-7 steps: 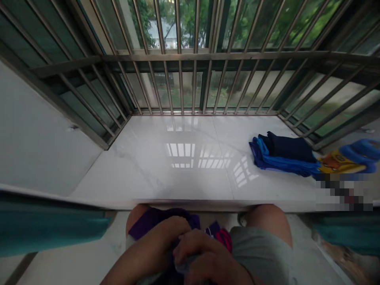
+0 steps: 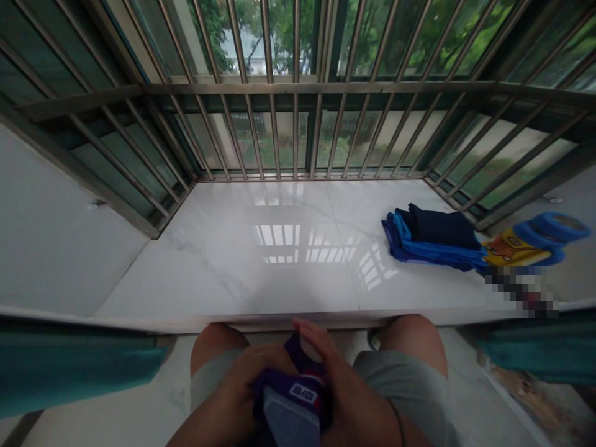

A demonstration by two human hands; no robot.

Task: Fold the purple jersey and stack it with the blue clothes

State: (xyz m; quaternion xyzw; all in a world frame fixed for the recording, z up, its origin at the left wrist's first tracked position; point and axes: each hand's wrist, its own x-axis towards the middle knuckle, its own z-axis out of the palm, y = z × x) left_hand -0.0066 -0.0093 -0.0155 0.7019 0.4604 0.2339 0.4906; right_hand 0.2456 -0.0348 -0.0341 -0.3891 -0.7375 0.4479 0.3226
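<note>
Both my hands sit low in my lap, between my knees. My left hand (image 2: 239, 388) grips the left side of a purple garment (image 2: 291, 397) with a red stripe and a small white label. My right hand (image 2: 347, 388) wraps around its right side, fingers reaching over the top. A grey panel of the garment faces me. The lower parts of both hands run off the bottom edge of the picture.
A glossy white marble sill (image 2: 261, 254) lies in front of my knees, fenced by metal window bars (image 2: 298, 124). A pile of folded blue and navy clothes (image 2: 433, 242) lies at its right, beside a yellow-and-blue item (image 2: 531, 245). Teal curtains (image 2: 79, 363) hang on both sides.
The garment has been gathered into a tighter bundle, its grey panel and white label now facing me. My right hand's fingers have moved up over its top. The view shifted slightly.
</note>
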